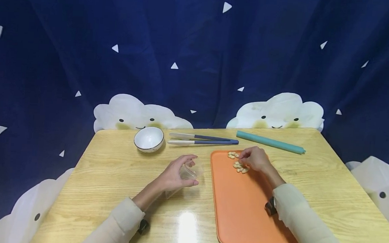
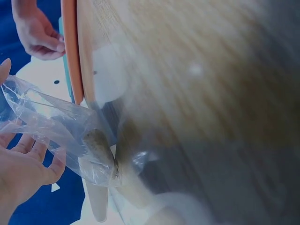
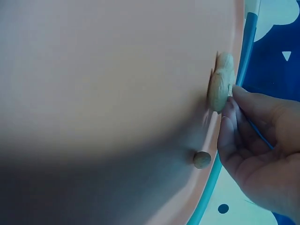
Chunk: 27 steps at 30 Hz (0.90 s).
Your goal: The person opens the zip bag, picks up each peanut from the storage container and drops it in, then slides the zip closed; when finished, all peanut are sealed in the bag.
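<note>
My left hand (image 1: 175, 174) grips a clear plastic bag (image 2: 51, 115) over the wooden table, left of the orange tray. Thumb and fingers are spread around its mouth, and the bag hangs down from them. A brownish shape shows in or through the bag's lower end. At the far end of the orange tray (image 1: 239, 213), my right hand (image 1: 255, 157) pinches at a small group of peanuts (image 1: 240, 166). In the right wrist view its thumb and finger meet at the edge of a pale peanut (image 3: 219, 89). One more peanut (image 3: 202, 160) lies near the rim.
Behind the left hand stands a white bowl (image 1: 149, 138). Tongs (image 1: 210, 141) with dark blue handles and pale tips lie behind the bag. A teal stick (image 1: 270, 142) lies beyond the tray. A dark blue curtain (image 1: 199, 43) hangs at the table's far edge.
</note>
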Motion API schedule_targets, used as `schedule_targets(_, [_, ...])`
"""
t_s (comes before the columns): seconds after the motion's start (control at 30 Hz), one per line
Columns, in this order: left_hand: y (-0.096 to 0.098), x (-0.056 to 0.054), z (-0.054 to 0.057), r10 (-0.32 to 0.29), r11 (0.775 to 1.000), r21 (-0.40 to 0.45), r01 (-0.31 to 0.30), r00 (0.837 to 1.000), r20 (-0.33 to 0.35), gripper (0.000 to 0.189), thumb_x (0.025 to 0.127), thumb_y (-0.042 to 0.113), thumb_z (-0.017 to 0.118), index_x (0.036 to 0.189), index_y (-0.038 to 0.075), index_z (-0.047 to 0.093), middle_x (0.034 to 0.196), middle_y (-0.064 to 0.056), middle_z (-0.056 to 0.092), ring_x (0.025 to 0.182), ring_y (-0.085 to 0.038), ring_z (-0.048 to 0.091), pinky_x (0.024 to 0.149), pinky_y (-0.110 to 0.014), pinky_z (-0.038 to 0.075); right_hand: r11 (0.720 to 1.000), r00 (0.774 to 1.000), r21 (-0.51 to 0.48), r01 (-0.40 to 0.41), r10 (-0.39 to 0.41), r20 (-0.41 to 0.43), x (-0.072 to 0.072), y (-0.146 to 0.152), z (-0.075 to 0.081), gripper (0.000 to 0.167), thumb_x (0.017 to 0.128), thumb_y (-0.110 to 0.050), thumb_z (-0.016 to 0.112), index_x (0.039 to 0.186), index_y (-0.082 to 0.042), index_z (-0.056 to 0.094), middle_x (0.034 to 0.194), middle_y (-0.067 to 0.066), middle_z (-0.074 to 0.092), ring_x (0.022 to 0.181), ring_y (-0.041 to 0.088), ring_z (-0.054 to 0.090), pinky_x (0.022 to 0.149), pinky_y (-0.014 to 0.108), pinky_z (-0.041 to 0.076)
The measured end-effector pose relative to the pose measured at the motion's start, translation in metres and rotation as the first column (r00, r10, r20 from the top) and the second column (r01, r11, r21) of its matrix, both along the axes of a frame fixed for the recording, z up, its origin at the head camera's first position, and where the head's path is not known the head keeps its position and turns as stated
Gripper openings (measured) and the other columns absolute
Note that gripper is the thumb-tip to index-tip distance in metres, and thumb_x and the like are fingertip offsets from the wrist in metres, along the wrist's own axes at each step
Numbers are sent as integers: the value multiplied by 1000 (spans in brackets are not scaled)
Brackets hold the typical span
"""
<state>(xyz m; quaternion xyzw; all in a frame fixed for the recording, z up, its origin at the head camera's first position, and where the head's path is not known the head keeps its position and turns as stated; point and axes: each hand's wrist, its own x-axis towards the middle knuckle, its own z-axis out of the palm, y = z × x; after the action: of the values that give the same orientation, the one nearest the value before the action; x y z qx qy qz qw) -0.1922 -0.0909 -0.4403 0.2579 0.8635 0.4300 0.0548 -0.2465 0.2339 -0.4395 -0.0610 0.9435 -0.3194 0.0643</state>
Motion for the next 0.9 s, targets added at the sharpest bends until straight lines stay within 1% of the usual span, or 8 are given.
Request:
schedule_targets(0.1, [0, 0, 0, 0, 1000, 8, 0, 1000, -5, 81, 71, 35, 80, 140, 18, 42, 121, -10, 59, 114, -21, 54, 102, -53, 38, 999, 1000, 44, 2, -2, 2, -1, 0, -2, 5, 81, -16, 72, 81, -11, 72, 72, 0, 69, 59, 12, 52, 54, 25, 41])
schedule_targets(0.23, [1, -1, 1, 1, 1000, 8, -1, 1000, -5, 82, 71, 34, 81, 140, 15, 43, 120, -8, 60, 113, -21, 54, 102, -52, 38, 997, 1000, 74, -10, 10, -2, -1, 0, -3, 5, 82, -15, 71, 82, -11, 72, 74, -1, 69, 61, 11, 53, 54, 25, 42])
schedule_targets(0.3, [1, -1, 1, 2, 1000, 3, -2, 1000, -5, 82, 70, 33, 81, 140, 14, 43, 120, -7, 60, 114, -21, 54, 102, -52, 38, 997, 1000, 79, -19, 19, 1, 0, 0, -2, 5, 82, -14, 70, 83, -10, 73, 75, 0, 70, 61, 11, 54, 54, 25, 43])
schedule_targets(0.47, [2, -1, 0, 8, 1000, -10, -8, 1000, -10, 81, 70, 34, 81, 139, 17, 43, 119, -4, 60, 114, -20, 54, 102, -51, 39, 997, 999, 65, -42, 41, 13, 0, 1, -3, 6, 84, -13, 69, 85, -8, 73, 77, 1, 70, 62, 11, 53, 54, 25, 42])
schedule_targets(0.57, [2, -1, -1, 4, 1000, -5, -4, 1000, -9, 80, 70, 34, 81, 139, 17, 44, 119, -6, 60, 114, -21, 55, 102, -51, 39, 997, 999, 54, -49, 48, 14, 1, 2, -3, 8, 86, -13, 68, 87, -7, 72, 78, 2, 69, 62, 11, 52, 55, 25, 42])
schedule_targets(0.73, [3, 0, -1, -1, 1000, 6, 1, 1000, -5, 79, 71, 29, 82, 139, 13, 44, 120, -9, 60, 114, -23, 55, 103, -51, 38, 997, 998, 50, -62, 64, -22, 2, 2, 2, 9, 88, -12, 64, 90, -7, 72, 80, 3, 70, 65, 11, 55, 59, 26, 44])
schedule_targets(0.9, [4, 1, -1, 10, 1000, 9, -10, 1000, -2, 78, 71, 23, 82, 139, 13, 44, 120, -8, 60, 115, -23, 54, 102, -51, 38, 995, 993, 40, -93, 95, -74, 7, -6, 13, 11, 90, -15, 63, 95, -8, 70, 86, 4, 70, 76, 13, 60, 69, 30, 48])
